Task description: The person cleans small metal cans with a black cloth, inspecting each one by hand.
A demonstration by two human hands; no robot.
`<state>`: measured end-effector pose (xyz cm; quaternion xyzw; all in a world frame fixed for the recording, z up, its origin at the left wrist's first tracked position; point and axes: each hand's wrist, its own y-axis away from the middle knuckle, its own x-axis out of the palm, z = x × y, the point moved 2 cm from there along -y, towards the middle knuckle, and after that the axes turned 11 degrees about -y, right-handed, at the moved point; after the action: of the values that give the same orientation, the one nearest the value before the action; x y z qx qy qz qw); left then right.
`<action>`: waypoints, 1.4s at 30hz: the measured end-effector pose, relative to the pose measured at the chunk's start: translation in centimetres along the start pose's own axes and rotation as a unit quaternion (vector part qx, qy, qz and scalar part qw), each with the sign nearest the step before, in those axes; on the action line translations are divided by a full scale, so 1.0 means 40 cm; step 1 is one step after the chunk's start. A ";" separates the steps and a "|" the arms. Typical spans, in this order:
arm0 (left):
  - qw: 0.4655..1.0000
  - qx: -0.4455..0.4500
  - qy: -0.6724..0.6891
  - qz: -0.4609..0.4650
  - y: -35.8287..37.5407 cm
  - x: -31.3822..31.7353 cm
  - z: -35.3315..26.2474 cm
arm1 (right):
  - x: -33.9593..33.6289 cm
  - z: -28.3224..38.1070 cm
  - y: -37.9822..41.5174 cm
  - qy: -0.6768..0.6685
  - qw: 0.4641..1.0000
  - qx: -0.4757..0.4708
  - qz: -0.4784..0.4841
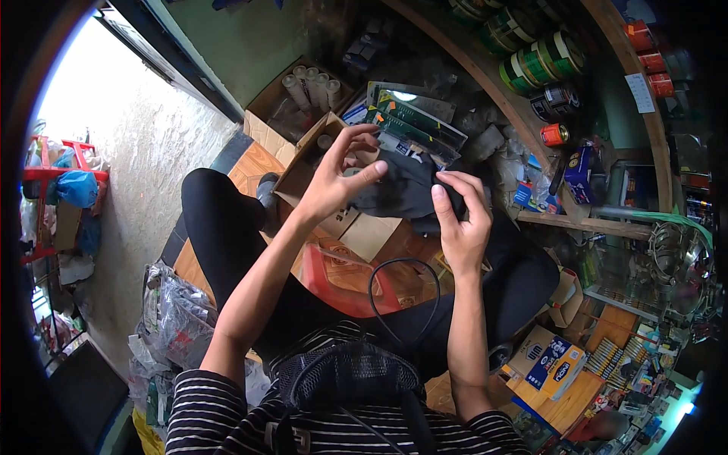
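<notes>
Black fabric [406,196] sags between both hands, its edge apparently pinched by the right hand [469,227], while the left hand [327,182] gapes beside it, so a slackening pinch could drop it onto the cardboard flaps [370,238] below.

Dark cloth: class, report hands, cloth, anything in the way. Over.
Right hand appears to pinch dark cloth. Left hand open beside it, contact unclear. Cloth creased, cardboard flap close by; no obstruction visible. Over.

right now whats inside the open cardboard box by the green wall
Several white tubes stand in the box, with what looks like clear plastic beside them. Whatever lies beneath them is covered.
</notes>
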<state>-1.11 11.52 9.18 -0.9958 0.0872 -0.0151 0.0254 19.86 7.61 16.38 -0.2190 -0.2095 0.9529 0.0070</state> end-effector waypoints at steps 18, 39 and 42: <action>0.972 -0.151 0.082 0.162 0.088 0.103 0.089 | 0.043 0.002 0.011 -0.022 0.995 0.048 0.086; 0.886 -0.292 0.338 0.128 0.091 0.141 0.095 | 0.071 -0.055 0.064 0.033 0.996 0.013 0.085; 0.895 -0.290 0.318 0.118 0.090 0.146 0.092 | 0.086 -0.054 0.065 -0.035 0.991 0.088 0.097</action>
<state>4.13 7.15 5.46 -0.8834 0.2083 -0.3019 -0.2916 17.87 6.44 12.15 -0.2033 -0.1025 0.9710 -0.0732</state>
